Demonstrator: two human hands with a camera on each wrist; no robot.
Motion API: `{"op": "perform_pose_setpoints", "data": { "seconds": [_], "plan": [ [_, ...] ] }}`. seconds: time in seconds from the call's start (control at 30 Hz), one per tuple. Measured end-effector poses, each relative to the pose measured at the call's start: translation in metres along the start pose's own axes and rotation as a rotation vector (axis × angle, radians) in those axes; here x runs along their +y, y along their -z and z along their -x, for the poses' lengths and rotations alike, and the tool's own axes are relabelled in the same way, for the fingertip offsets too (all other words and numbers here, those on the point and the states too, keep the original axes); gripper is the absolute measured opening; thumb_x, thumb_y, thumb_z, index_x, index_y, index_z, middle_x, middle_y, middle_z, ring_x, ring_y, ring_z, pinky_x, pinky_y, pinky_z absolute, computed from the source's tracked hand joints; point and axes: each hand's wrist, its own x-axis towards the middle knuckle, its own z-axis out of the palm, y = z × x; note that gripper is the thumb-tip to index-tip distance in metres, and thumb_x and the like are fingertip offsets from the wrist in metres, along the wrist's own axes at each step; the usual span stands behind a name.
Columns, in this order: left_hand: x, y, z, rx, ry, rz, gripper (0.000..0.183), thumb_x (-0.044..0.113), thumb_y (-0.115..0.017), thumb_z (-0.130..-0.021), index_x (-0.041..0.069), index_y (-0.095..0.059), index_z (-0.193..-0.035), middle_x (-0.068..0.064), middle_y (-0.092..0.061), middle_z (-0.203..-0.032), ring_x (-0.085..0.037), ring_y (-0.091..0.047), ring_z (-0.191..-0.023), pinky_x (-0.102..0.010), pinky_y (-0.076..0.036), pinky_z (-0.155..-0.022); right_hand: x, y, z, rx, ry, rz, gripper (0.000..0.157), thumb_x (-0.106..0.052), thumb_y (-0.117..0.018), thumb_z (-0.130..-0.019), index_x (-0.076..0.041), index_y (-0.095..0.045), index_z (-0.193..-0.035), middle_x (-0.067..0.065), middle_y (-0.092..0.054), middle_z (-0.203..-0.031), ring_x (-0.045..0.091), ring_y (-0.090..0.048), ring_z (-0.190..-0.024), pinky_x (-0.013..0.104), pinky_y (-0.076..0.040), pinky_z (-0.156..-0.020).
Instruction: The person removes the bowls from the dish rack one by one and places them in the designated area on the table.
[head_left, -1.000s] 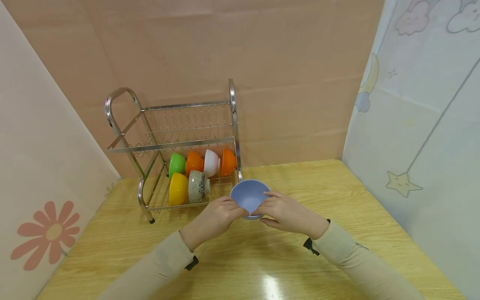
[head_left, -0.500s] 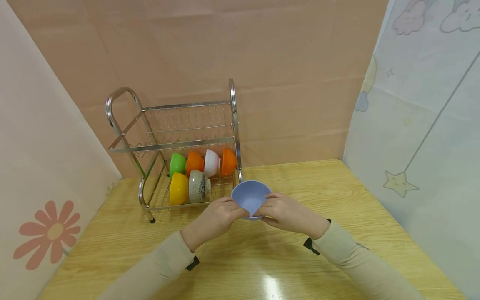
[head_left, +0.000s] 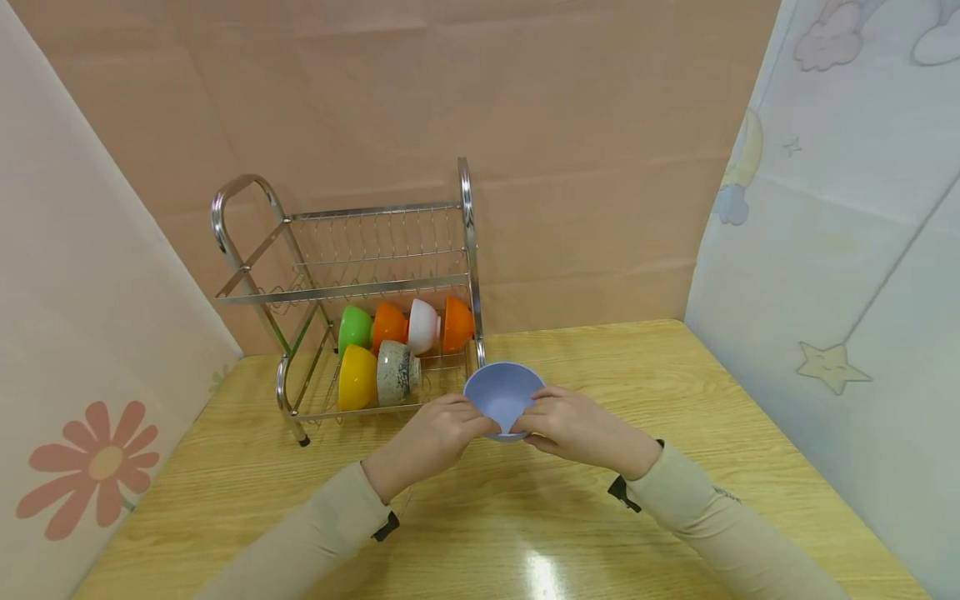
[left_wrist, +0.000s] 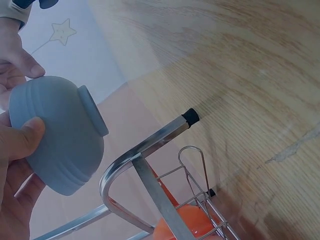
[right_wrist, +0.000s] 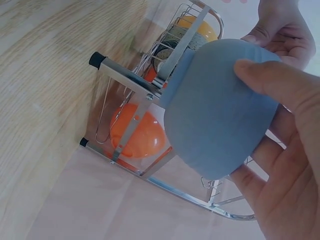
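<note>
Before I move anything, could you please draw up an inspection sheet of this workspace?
Surface: wood-grain table, with a bright glare patch near the bottom of the head view.
Job's things: blue bowl, tilted, its inside facing the head camera.
Clutter: nothing seen loose on the table; a two-tier metal dish rack stands there, its lower tier holding a green bowl, two orange bowls, a whitish bowl, a yellow bowl and a speckled grey bowl.
Grips: left grip and right grip, bare hands, both hold the blue bowl.
Cables: nothing seen.
Surroundings: peach backdrop behind; printed red flower at left, star at right.
</note>
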Motion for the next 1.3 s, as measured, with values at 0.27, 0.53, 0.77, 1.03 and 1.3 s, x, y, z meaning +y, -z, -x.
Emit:
{"op": "perform_pose_setpoints", "data": {
  "seconds": [0.27, 0.53, 0.77, 1.03, 1.3],
  "plan": [
    [-0.001, 0.002, 0.0, 0.0, 0.003, 0.011, 0.018, 0.01, -0.078, -0.08, 0.016, -0.071, -0.096, 0.007, -0.075, -0.093, -0.005, -0.069, -0.088, -0.023, -0.052, -0.088, 0.0, -0.001, 0.0, 0.034, 0.011, 0.01, 0.021, -0.017, -0.082, -0.076, -0.014, -0.07, -0.093, -0.008, -0.071, -0.086, 0.006, -0.066, -0.08, 0.033, -0.052, -0.09],
    [-0.002, 0.006, -0.002, -0.014, 0.004, 0.028, 0.017, 0.012, -0.077, -0.082, 0.016, -0.07, -0.096, 0.007, -0.074, -0.091, -0.006, -0.068, -0.086, -0.022, -0.053, -0.086, 0.0, 0.0, -0.001, 0.05, 0.021, 0.023, 0.022, -0.017, -0.083, -0.075, -0.014, -0.069, -0.093, -0.008, -0.071, -0.086, 0.007, -0.065, -0.078, 0.031, -0.052, -0.088],
    [-0.006, 0.014, -0.002, -0.052, 0.012, 0.112, 0.018, 0.013, -0.077, -0.083, 0.016, -0.069, -0.098, 0.006, -0.073, -0.093, -0.007, -0.067, -0.087, -0.021, -0.053, -0.083, 0.0, 0.0, -0.001, 0.069, 0.028, 0.015, 0.024, -0.016, -0.083, -0.075, -0.014, -0.069, -0.094, -0.008, -0.07, -0.087, 0.011, -0.066, -0.082, 0.028, -0.053, -0.082],
    [-0.012, 0.026, 0.0, -0.046, 0.041, 0.217, 0.02, 0.015, -0.078, -0.082, 0.015, -0.07, -0.101, 0.004, -0.072, -0.096, -0.01, -0.067, -0.09, -0.024, -0.054, -0.084, -0.002, 0.001, -0.002, 0.083, 0.032, 0.02, 0.023, -0.018, -0.083, -0.075, -0.015, -0.068, -0.093, -0.008, -0.07, -0.084, 0.011, -0.065, -0.08, 0.026, -0.053, -0.079],
    [-0.024, 0.041, 0.006, 0.049, 0.13, 0.171, 0.018, 0.012, -0.077, -0.083, 0.013, -0.073, -0.101, 0.004, -0.073, -0.096, -0.009, -0.068, -0.085, -0.023, -0.055, -0.078, -0.003, 0.003, -0.001, 0.065, 0.029, 0.045, 0.024, -0.022, -0.084, -0.075, -0.015, -0.069, -0.093, -0.007, -0.071, -0.086, 0.012, -0.066, -0.081, 0.027, -0.053, -0.079]
  ]
}}
